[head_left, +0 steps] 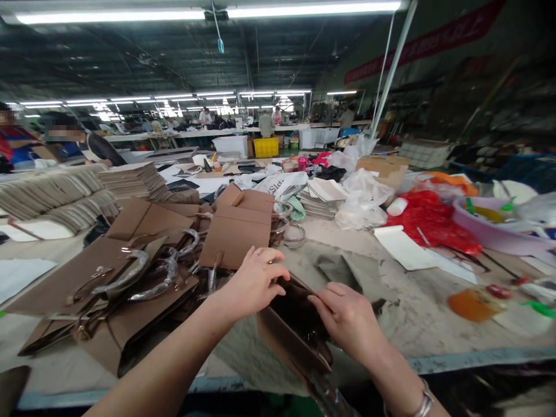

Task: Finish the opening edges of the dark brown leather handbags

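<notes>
I stand near the desk (417, 315) and look at one open brown bag of smooth, leather-like material (280, 341), which I take as the middle of a clock, with twelve pointing away from the person. It lies slanted close to the front edge, above a grey-green cloth (241, 347), its dark mouth turned upward.

The right hand (345, 318), at about two o'clock, pinches the rim between thumb and bent finger; its wrist wears a silver-coloured bracelet (425, 399). The left hand (259, 281), at eleven o'clock, has its fingers curled over the other side of the mouth, but whether they grip the rim I cannot tell.

At ten o'clock lies a loose pile of similar brown bags (98, 278), with curved handles wrapped in clear plastic (167, 278). Near half past one I see crumpled red plastic film (428, 217).

In my judgement, the step in hand is handling this bag at its opening, with the mouth spread. The next move seems to call for a steady hold on the rim and a free finger, so that the soft wall does not fold inward.
</notes>
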A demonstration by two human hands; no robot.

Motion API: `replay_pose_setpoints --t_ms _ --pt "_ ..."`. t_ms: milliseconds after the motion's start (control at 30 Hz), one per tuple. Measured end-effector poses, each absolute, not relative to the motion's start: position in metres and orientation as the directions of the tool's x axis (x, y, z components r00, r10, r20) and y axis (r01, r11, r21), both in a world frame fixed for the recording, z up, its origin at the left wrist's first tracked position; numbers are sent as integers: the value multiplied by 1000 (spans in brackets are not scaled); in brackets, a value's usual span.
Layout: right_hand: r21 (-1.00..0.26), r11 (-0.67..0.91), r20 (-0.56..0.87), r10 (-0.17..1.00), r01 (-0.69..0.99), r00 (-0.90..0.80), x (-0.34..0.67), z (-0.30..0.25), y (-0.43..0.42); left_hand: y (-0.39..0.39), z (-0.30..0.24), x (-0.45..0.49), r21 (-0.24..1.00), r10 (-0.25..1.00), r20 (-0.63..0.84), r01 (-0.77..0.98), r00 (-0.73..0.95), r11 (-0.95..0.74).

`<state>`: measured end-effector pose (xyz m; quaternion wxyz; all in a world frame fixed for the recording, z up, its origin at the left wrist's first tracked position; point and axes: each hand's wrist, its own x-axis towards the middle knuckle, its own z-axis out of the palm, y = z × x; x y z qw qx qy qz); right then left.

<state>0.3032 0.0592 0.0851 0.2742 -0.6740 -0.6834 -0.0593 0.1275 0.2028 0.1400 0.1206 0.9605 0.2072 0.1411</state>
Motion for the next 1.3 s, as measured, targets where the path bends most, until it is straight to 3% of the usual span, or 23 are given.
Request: replay_pose_setpoints --t_ms 200,367,867,1167,1300 --pt "-302 82 436 898 950 60 301 86 57 205 137 138 233 384 167 342 908 -910" --pt "-309 91 451 890 947 61 301 87 56 211 134 142 298 338 152 283 929 -912" --pt "-302 72 458 885 950 78 295 89 60 209 118 155 341 480 214 395 851 -853" --pt "-177 -43 370 923 983 107 294 104 59 209 114 154 297 463 233 391 855 -871" --pt "-103 -42 345 936 994 75 295 112 79 208 117 149 362 457 252 355 853 -862"
